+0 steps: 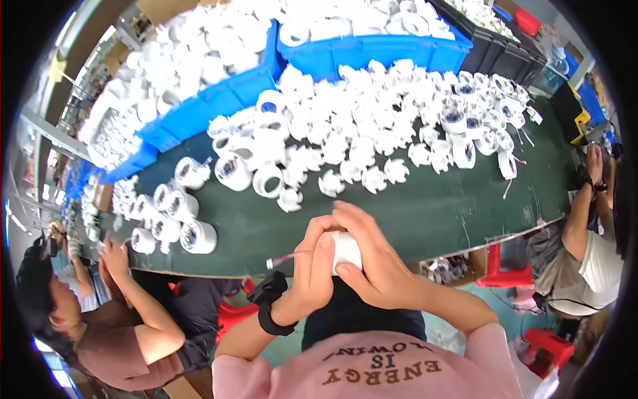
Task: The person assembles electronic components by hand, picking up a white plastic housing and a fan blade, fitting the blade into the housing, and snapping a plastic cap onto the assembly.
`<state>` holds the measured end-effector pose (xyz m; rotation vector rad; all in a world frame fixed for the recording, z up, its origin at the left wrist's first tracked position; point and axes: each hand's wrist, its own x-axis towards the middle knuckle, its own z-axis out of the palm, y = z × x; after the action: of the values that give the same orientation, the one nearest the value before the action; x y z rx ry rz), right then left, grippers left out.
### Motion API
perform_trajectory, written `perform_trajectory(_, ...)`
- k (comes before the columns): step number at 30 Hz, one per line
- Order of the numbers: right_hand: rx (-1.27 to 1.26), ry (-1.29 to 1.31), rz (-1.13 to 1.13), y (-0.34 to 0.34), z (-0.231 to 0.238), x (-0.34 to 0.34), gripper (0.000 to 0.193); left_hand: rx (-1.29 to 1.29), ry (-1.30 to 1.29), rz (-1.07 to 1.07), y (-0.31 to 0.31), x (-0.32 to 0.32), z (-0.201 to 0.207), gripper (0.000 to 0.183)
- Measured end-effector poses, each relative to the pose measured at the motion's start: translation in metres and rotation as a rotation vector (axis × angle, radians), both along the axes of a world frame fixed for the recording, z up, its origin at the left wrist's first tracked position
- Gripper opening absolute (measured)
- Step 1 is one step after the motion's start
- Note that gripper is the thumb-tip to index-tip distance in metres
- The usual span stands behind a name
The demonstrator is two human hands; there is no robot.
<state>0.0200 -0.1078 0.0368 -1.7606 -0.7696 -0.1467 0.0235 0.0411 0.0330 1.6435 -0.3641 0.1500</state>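
A white round plastic housing (347, 251) is held between my two hands, just in front of the table's near edge. My left hand (311, 266) wraps its left side with the fingers closed. My right hand (380, 266) curls over its far and right sides, thumb pressed on the near face. A thin reddish wire with a small white connector (270, 264) sticks out to the left past my left hand. The fingers hide much of the housing. Beyond my fingertips lie white finned plastic parts (331, 183) and a white ring-shaped housing (268, 181).
Blue bins (379, 54) full of white parts line the back of the dark green table (412, 219); a black crate (495, 46) stands at the far right. Wired white units (508, 163) lie on the right, assembled ones (198, 237) on the left. Co-workers sit on both sides.
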Motion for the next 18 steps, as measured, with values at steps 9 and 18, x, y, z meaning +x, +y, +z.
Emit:
perform_trajectory(9,0.543,0.364,-0.258,-0.02,-0.008,-0.007,0.068,0.436,-0.195,-0.562,-0.018,0.03,0.043,0.087)
perform_trajectory(18,0.12,0.05,-0.459,-0.054,-0.022,0.014,0.039,0.514,-0.413,0.228,0.039,0.287,0.066,0.022)
